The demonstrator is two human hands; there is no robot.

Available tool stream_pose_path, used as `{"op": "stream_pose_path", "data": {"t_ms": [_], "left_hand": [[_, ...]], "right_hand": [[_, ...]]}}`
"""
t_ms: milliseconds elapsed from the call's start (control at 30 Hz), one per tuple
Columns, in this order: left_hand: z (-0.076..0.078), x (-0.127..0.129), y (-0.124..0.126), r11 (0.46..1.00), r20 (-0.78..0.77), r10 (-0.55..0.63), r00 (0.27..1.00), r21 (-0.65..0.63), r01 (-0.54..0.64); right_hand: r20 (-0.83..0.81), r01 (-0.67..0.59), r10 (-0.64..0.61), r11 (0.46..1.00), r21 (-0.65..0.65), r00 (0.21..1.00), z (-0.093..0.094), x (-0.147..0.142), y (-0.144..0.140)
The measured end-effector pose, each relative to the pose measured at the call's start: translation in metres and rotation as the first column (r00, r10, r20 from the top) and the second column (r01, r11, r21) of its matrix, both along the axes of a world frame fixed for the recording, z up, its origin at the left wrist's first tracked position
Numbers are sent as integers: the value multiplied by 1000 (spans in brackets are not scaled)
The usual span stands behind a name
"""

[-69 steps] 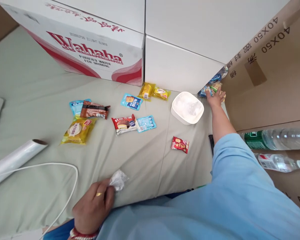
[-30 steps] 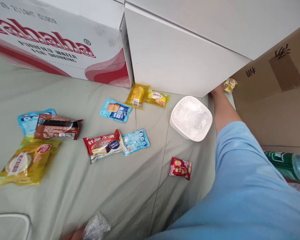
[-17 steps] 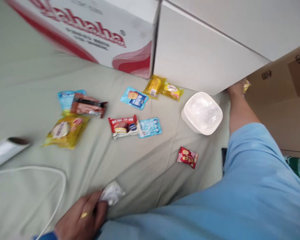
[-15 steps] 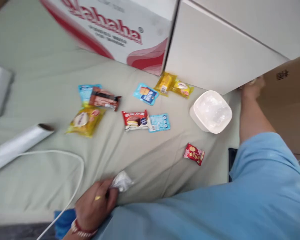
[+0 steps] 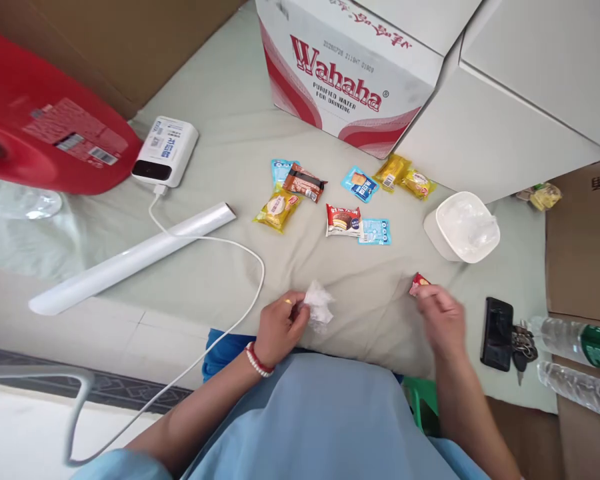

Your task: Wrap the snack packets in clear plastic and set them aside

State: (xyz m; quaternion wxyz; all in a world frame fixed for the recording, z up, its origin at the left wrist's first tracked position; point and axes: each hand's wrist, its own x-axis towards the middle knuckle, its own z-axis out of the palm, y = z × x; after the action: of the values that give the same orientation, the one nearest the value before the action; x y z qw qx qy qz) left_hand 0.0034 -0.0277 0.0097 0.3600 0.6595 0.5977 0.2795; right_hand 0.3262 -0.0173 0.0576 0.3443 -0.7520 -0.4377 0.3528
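Note:
My left hand (image 5: 280, 325) pinches a crumpled piece of clear plastic wrap (image 5: 319, 305) on the pale green cloth (image 5: 220, 267). My right hand (image 5: 440, 319) lies over a small red snack packet (image 5: 418, 283), fingers touching it; whether it grips the packet I cannot tell. A white bowl (image 5: 461, 227) lined with clear film stands just beyond my right hand. Several snack packets lie in the middle: a yellow one (image 5: 277, 209), a brown one (image 5: 304, 183), a red pie packet (image 5: 343, 220) and small blue ones (image 5: 375, 231).
A roll of cling film (image 5: 130, 257) and a white cable (image 5: 240, 267) to a power bank (image 5: 166, 150) lie left. A Wahaha box (image 5: 350, 73), white boxes (image 5: 495, 127), a red container (image 5: 45, 127), a phone with keys (image 5: 497, 324) and water bottles (image 5: 575, 340) ring the area.
My right hand has pulled back from the gap beside the white box to the red packet near me. The view has widened as my head rose. My left hand keeps the crumpled wrap.

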Motion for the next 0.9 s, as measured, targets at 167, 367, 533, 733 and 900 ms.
{"op": "stream_pose_path", "data": {"t_ms": [167, 367, 533, 733, 900], "left_hand": [[8, 26, 11, 983, 276, -3, 961, -174, 53], [2, 18, 16, 939, 598, 219, 771, -344, 0], [6, 6, 8, 918, 598, 255, 760, -396, 3], [9, 9, 2, 950, 461, 268, 846, -273, -152], [7, 0, -3, 967, 323, 237, 916, -174, -188]], "right_hand": [[-422, -372, 315, 927, -56, 850, -10, -100, -15], [-456, -285, 240, 958, -32, 857, 0, -94, 0], [-443, -219, 188, 976, -18, 877, 0, -88, -5], [-341, -111, 106, 994, 5, 934, -23, -98, 6], [1, -257, 260, 953, 160, 966, -28, -105, 41]]}}
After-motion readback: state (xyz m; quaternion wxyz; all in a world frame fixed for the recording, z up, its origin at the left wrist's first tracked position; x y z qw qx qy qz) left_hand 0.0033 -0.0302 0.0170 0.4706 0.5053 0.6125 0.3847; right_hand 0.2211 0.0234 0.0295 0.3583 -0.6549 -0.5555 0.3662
